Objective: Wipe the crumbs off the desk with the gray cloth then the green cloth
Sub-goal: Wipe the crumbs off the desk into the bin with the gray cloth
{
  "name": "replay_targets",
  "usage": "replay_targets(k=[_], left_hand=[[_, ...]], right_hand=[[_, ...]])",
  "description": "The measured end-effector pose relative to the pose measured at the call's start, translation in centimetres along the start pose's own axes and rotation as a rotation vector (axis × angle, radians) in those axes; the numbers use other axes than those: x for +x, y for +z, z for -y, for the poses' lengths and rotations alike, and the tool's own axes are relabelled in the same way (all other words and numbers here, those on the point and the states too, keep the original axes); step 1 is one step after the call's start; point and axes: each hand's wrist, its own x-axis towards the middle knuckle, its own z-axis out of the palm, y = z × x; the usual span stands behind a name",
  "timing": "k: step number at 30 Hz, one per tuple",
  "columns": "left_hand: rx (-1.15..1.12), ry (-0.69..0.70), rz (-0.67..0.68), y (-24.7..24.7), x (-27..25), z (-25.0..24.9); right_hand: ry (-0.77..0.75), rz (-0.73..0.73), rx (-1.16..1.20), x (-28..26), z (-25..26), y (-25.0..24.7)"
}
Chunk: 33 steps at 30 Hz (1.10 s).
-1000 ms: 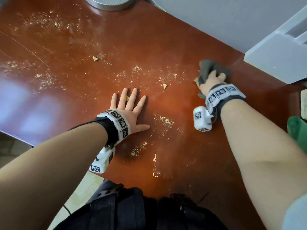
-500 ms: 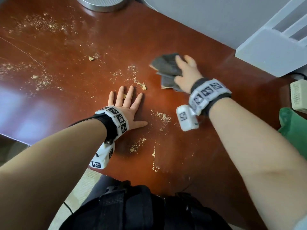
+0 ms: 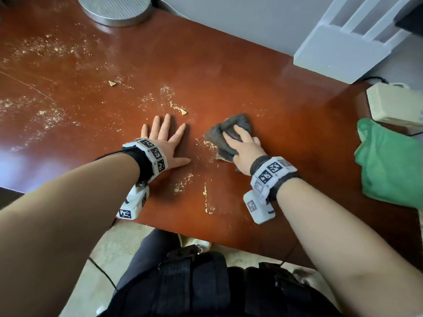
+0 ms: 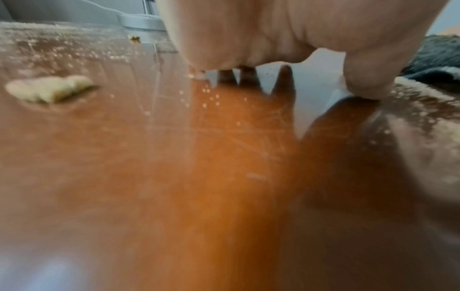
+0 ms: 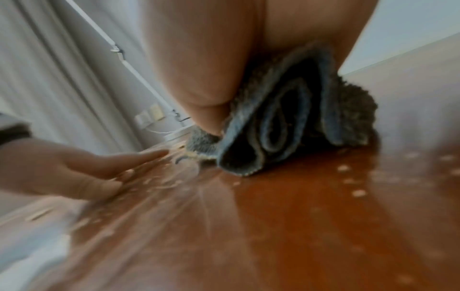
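My right hand [image 3: 242, 145] grips the bunched gray cloth [image 3: 219, 133] and presses it onto the red-brown desk [image 3: 229, 72], just right of my left hand. The right wrist view shows the gray cloth [image 5: 286, 118] folded under my palm. My left hand [image 3: 164, 138] lies flat with its fingers spread, holding nothing. Crumbs [image 3: 180, 110] lie beyond its fingertips, and more crumbs [image 3: 180, 186] sit near the front edge. A crumb chunk [image 4: 47, 88] shows in the left wrist view. The green cloth [image 3: 389, 165] lies crumpled at the desk's right end.
A round metal base [image 3: 116, 9] stands at the back left. A white slatted unit [image 3: 338, 49] and a beige box [image 3: 396, 104] sit at the right. Fine crumb dust [image 3: 45, 49] covers the left half. The front edge is close to my lap.
My right hand swept the gray cloth left from the far right edge, then drew it nearer, pushing crumbs along. The left hand stayed flat in place.
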Motion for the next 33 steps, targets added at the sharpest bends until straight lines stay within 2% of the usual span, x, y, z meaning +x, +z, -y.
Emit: replay_targets(k=[2,4,6,8,11,13,16,17,19,21,24,27,31,33], left_hand=[[-0.013,0.004,-0.036,0.2,-1.0,0.3],[-0.03,-0.043,-0.055,0.6,-1.9,1.2],[-0.075,-0.133,-0.044,1.2,-2.8,2.3],[-0.123,-0.228,-0.031,2.0,-3.4,3.4],[-0.129,-0.283,-0.031,2.8,-3.6,4.3],[-0.116,-0.277,-0.029,2.9,-3.2,4.4],[-0.095,-0.253,-0.009,2.3,-2.8,4.6],[-0.092,-0.243,-0.002,2.2,-2.7,4.6],[-0.095,-0.222,-0.003,2.1,-2.7,4.6],[-0.096,-0.215,-0.006,2.2,-2.7,4.7],[-0.094,-0.213,-0.001,2.2,-2.8,4.7],[-0.081,-0.191,-0.021,2.3,-2.6,4.9],[-0.06,-0.155,-0.062,2.6,-2.4,5.2],[-0.068,-0.154,-0.072,2.6,-2.3,5.3]], right_hand=[[-0.083,-0.038,0.083,-0.8,0.4,-0.1],[-0.078,-0.207,0.241,-1.6,-1.0,-1.4],[0.027,-0.392,0.374,-2.6,-3.7,-3.1],[0.16,-0.466,0.37,-3.7,-6.6,-4.2],[0.232,-0.471,0.16,-5.6,-8.7,-4.7],[0.175,-0.473,-0.031,-6.6,-8.3,-4.7],[-0.026,-0.27,-0.269,-7.5,-5.8,-3.4],[-0.041,-0.212,-0.303,-7.8,-5.1,-2.7],[0.064,-0.262,-0.262,-8.0,-4.2,-1.6],[0.255,-0.329,-0.103,-7.3,-3.8,-1.0],[0.459,-0.237,0.13,-5.5,-3.3,0.0],[0.429,-0.267,0.078,-4.6,-1.8,1.2],[0.276,-0.277,0.118,-4.4,-1.3,1.3],[0.287,-0.389,0.206,-4.7,-2.9,-0.3]])
